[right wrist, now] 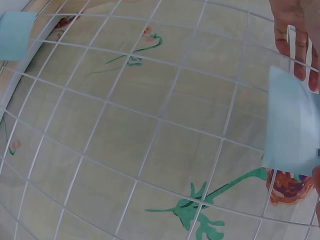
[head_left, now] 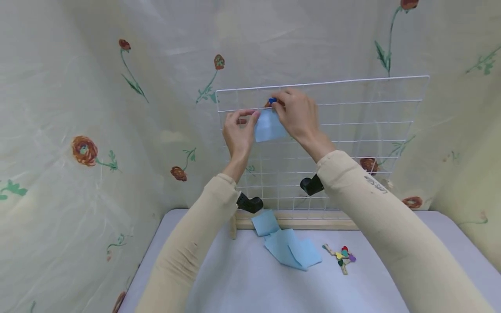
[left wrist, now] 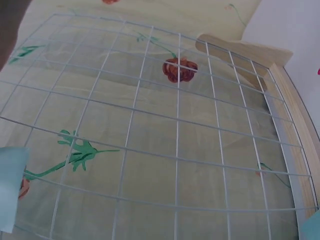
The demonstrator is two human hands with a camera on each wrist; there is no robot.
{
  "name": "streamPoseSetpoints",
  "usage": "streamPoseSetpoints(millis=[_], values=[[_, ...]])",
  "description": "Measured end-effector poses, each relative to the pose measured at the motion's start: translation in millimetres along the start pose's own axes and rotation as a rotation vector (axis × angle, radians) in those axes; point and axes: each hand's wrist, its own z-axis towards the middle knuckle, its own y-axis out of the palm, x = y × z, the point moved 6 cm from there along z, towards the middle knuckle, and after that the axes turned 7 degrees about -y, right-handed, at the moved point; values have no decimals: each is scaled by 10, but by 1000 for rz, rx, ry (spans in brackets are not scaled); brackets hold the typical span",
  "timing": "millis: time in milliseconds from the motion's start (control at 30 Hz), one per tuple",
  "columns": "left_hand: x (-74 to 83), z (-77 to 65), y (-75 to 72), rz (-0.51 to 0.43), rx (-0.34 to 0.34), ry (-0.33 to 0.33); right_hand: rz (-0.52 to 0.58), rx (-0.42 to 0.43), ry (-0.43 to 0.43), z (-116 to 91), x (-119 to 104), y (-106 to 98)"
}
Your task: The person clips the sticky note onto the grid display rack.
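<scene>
A light blue paper square (head_left: 269, 126) hangs against the upper part of a white wire grid (head_left: 364, 113). At its upper left corner, my left hand (head_left: 239, 130) pinches the paper between thumb and index finger. My right hand (head_left: 298, 114) pinches a small clothespin with a blue ornament (head_left: 272, 100) at the paper's top edge, close to a horizontal wire. In the right wrist view the same paper (right wrist: 290, 125) shows at the right edge, with the fingers of my left hand (right wrist: 297, 45) above it. The left wrist view catches only part of the sheet (left wrist: 11, 185).
Several loose blue paper squares (head_left: 289, 250) lie on the white table (head_left: 242, 278) before the grid's wooden base (head_left: 301, 223). To their right is a small pile of clothespins with coloured ornaments (head_left: 343, 256). A flower-patterned curtain (head_left: 164, 87) hangs behind.
</scene>
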Motion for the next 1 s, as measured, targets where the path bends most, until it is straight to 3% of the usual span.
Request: streamPoseSetpoints(millis=[333, 667, 900, 1000], values=[[-41, -98, -23, 43, -12, 101, -3, 54, -50, -79, 58, -34], [-183, -115, -197, 61, -34, 110, 98, 118, -140, -144, 29, 0], [-130, -162, -164, 125, -55, 283, 84, 126, -71, -297, 201, -59], [-167, -195, -159, 129, -72, 305, 73, 119, -70, -416, 264, -36]])
